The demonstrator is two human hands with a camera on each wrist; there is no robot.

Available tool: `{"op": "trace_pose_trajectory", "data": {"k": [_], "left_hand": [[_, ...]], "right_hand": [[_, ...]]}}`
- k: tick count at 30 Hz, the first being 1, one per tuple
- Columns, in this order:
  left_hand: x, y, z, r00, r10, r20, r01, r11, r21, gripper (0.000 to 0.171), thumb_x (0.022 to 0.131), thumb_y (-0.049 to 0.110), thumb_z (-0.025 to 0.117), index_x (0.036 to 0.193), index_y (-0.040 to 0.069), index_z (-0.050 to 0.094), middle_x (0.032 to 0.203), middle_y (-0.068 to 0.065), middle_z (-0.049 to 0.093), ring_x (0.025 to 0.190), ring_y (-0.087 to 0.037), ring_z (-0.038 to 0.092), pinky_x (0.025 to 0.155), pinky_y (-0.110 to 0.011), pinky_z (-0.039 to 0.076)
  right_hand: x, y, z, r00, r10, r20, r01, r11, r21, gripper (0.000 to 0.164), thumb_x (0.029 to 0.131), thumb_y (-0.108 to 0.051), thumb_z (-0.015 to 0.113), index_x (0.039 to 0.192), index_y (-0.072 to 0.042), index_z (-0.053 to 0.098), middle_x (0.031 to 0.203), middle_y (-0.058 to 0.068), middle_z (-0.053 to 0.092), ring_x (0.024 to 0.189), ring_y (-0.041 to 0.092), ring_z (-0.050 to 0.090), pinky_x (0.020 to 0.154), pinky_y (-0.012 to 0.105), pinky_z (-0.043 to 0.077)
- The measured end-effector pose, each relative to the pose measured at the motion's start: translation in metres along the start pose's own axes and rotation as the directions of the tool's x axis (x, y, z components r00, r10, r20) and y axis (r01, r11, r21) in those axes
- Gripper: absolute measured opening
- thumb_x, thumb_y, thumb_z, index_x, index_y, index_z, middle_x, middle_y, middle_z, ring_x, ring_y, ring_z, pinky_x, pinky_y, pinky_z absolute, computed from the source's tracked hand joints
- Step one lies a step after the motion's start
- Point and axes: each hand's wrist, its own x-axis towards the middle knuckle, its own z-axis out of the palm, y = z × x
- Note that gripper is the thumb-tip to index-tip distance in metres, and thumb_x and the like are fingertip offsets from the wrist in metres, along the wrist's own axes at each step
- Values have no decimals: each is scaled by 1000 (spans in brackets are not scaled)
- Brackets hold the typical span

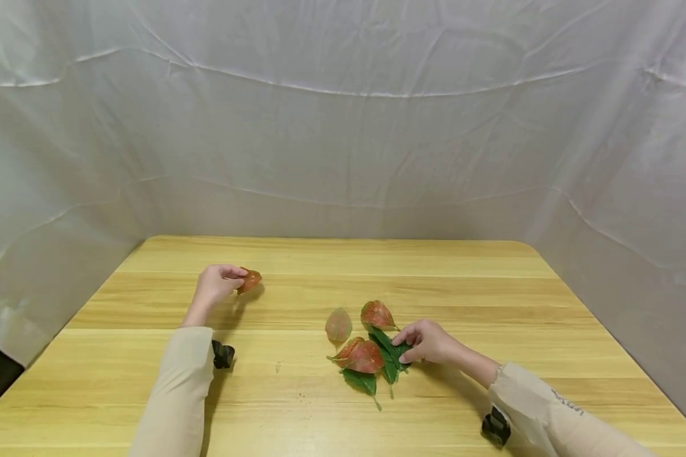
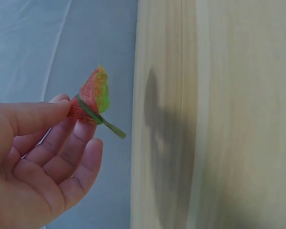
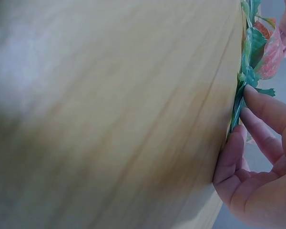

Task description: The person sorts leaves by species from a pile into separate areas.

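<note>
My left hand [image 1: 216,284] is raised over the far left of the table, pinching a red leaf [image 1: 250,280] between thumb and fingers. In the left wrist view that leaf [image 2: 90,98] shows a green stem and a yellow-green edge. At the right side of a small leaf pile, my right hand [image 1: 429,343] has its thumb and fingertips on a dark green leaf [image 1: 401,353]. The right wrist view shows the fingers curled at that green leaf [image 3: 238,106], low against the table. Part of it is hidden by the fingers.
The pile on the wooden table [image 1: 251,406] includes red leaves [image 1: 366,357], another red leaf [image 1: 377,314], a pale reddish leaf [image 1: 338,325] and a lower green leaf [image 1: 360,381]. Grey-white sheeting [image 1: 343,146] hangs behind and at both sides.
</note>
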Motion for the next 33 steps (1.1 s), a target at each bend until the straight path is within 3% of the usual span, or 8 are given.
{"op": "trace_pose_trajectory", "data": {"k": [10,19,26,33], "left_hand": [[6,0,-7,997,-42,68,39,998,45,24,86,-2,53,107,-9,59,109,-27,55,101,-39,49,81,-44,42],[8,-10,-6,992,-64,110,57,996,65,25,83,-7,50,106,-11,59,111,-29,54,102,-39,48,85,-44,41],[7,-15,-5,995,-29,93,18,993,115,23,83,-6,54,105,-12,60,109,-29,54,98,-39,52,79,-41,44],[6,-12,-5,997,-63,45,59,996,73,26,82,-6,47,105,-10,60,113,-29,52,102,-40,47,82,-46,40]], "right_hand": [[-1,-3,-1,1000,10,-2,-10,1000,0,25,68,-1,74,92,4,67,81,6,54,72,17,45,49,25,40],[0,-3,0,1000,11,-6,-11,1000,-5,24,68,-1,74,91,3,68,80,6,53,71,17,44,46,24,40],[-1,-3,0,1000,8,0,-8,1000,-9,25,68,-2,75,91,3,67,80,6,54,72,17,45,48,24,40],[0,-3,0,1000,18,-3,-18,1000,-11,25,68,-2,75,91,3,68,80,6,53,72,17,44,47,24,40]]}}
